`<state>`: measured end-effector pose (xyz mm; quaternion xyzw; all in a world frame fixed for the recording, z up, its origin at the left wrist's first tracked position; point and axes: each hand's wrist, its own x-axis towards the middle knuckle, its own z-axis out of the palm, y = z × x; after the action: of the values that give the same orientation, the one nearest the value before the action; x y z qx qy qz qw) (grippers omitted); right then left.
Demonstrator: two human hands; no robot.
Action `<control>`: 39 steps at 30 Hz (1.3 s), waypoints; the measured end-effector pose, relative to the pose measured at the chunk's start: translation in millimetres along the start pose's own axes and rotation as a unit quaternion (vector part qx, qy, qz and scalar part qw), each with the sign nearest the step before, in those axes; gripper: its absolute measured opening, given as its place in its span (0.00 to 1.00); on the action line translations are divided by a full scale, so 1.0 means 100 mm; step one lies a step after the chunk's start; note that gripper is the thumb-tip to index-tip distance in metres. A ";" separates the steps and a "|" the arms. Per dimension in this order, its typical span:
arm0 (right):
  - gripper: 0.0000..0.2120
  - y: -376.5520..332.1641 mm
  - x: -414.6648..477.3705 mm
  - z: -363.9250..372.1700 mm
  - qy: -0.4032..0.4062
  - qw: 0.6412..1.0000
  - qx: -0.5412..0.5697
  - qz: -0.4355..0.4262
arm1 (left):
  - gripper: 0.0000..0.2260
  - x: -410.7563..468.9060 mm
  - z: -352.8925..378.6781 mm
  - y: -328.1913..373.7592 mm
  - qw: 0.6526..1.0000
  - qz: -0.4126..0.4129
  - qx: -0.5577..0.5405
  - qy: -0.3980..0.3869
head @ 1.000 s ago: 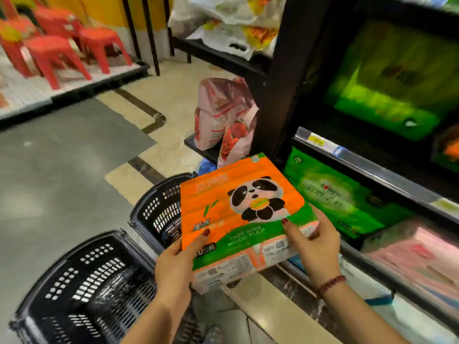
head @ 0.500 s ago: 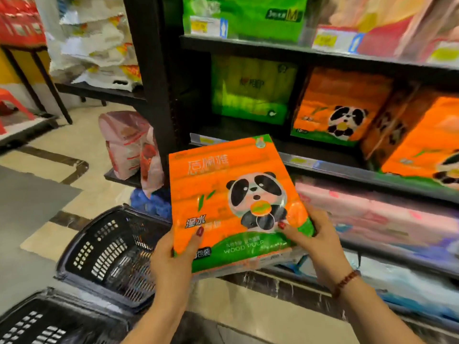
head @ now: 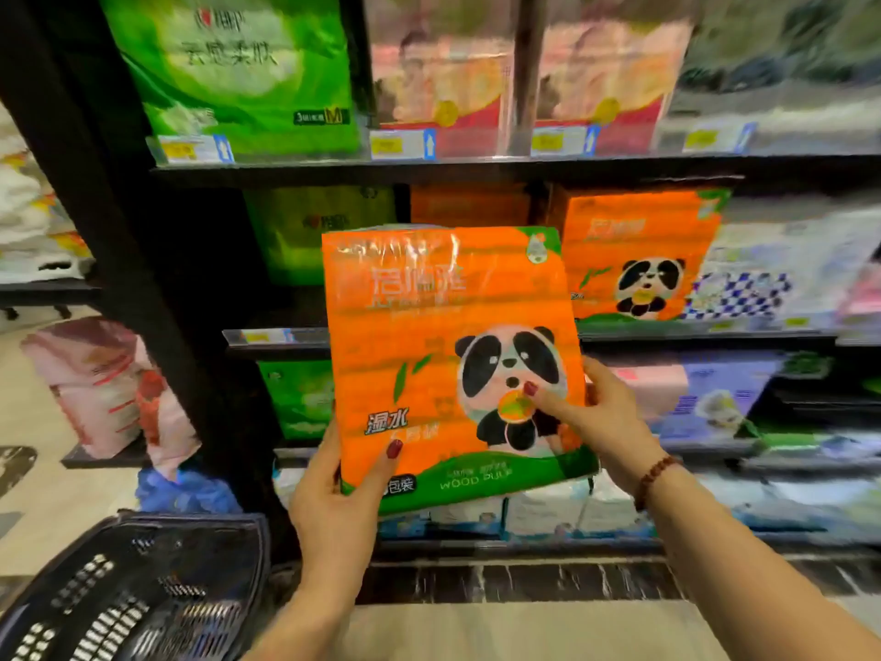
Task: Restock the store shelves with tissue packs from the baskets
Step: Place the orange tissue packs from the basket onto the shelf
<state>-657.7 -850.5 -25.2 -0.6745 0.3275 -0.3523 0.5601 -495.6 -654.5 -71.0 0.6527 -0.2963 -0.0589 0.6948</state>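
Note:
An orange tissue pack (head: pixel 429 336) with a panda picture and a green lower band is held upright in front of the shelves. My left hand (head: pixel 341 498) grips its lower left corner, thumb on the front. My right hand (head: pixel 591 422) grips its right edge, thumb on the panda. A matching orange panda pack (head: pixel 639 260) stands on the middle shelf (head: pixel 691 333) just behind and to the right. A black plastic basket (head: pixel 133 593) sits on the floor at lower left.
Green packs (head: pixel 238 69) and pink-red packs (head: pixel 443 73) fill the top shelf. A darker green pack (head: pixel 319 236) stands left on the middle shelf. Pale blue and pink packs (head: pixel 715 393) line the lower shelves. Pink sacks (head: pixel 105 384) lean left of the black upright (head: pixel 124 231).
Both hands have raised the orange pack from above the baskets up to middle-shelf height and tipped it upright. The view has swung up toward the shelves.

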 end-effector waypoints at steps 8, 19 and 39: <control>0.18 -0.16 0.36 -0.21 0.104 0.990 -0.024 -0.088 | 0.22 0.54 0.44 0.10 0.995 0.072 -0.043 -0.046; 0.16 -0.32 0.98 -0.01 0.183 0.954 -0.013 -0.238 | 0.24 1.59 0.68 0.12 0.986 0.149 -0.047 -0.062; 0.27 0.47 2.51 0.23 0.258 0.927 -0.112 -0.248 | 0.09 2.96 1.35 -0.67 0.987 0.128 -0.100 -0.003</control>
<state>-505.6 -1056.0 -47.6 -0.6784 0.3204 -0.6026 0.2720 -299.1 -920.7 -38.1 0.5362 -0.3722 -0.0012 0.7576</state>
